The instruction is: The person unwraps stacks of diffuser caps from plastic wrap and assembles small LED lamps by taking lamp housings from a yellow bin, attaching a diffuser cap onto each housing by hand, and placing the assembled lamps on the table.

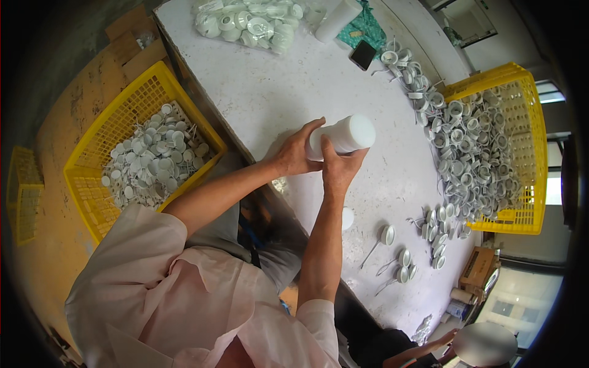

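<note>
A smooth white cylinder (351, 133), which could be a stack of round white covers, is gripped between both my hands above the table. My left hand (299, 151) wraps its near left side with the thumb up. My right hand (339, 170) closes around its lower side, thumb lying across it. A white round piece (348, 218) on the table partly shows beside my right forearm. Farther right lie several loose round white fittings with wire leads (388, 235). The cylinder's far end faces up and right; its other end is hidden by my left hand.
Yellow crates of white round parts stand at left (86, 162) and right (532, 184), the right one spilling onto the table (245, 86). A bag of white cups (245, 24), another white cylinder (337, 20), green plastic (372, 27) and a phone (362, 55) lie at the back. Another person (392, 348) is at lower right.
</note>
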